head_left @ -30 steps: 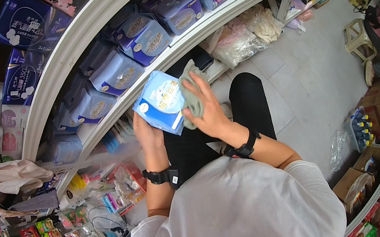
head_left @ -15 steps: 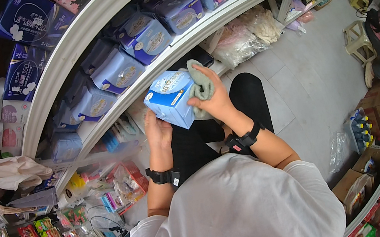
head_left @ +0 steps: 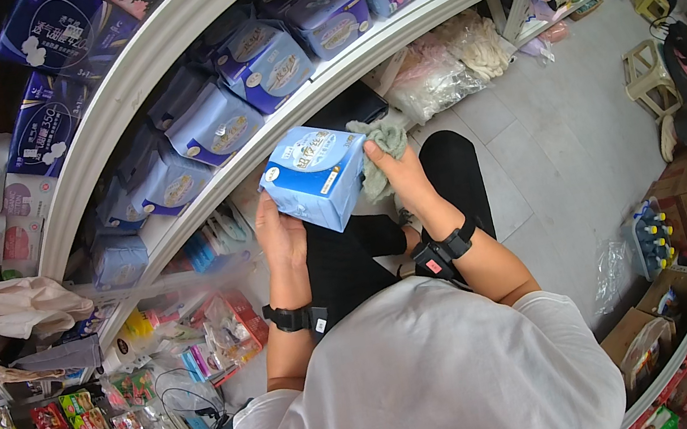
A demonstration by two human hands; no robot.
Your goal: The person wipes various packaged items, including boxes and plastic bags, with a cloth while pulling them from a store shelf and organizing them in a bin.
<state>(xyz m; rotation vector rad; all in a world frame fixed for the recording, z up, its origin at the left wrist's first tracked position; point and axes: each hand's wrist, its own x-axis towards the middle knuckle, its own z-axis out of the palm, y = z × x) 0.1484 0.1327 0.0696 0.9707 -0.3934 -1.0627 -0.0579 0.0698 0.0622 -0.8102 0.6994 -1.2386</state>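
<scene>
1. Blue pack (head_left: 315,178) mid-scene, between both hands, near side of white shelf (head_left: 298,106).
2. Left hand (head_left: 282,238) gripping pack's near-left side; right hand (head_left: 403,179) gripping gray-green cloth (head_left: 389,138) at its right.
3. Similar packs (head_left: 215,127) line shelf; stool (head_left: 651,78) far right. Pack hides some left fingers.
4. Pack boxy, glossy wrap; cloth crumpled, fuzzy.

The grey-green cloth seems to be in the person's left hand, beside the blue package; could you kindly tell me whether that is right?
Not quite: the head view shows the grey-green cloth in the person's right hand, not the left hand. It is indeed beside the blue package.
</scene>
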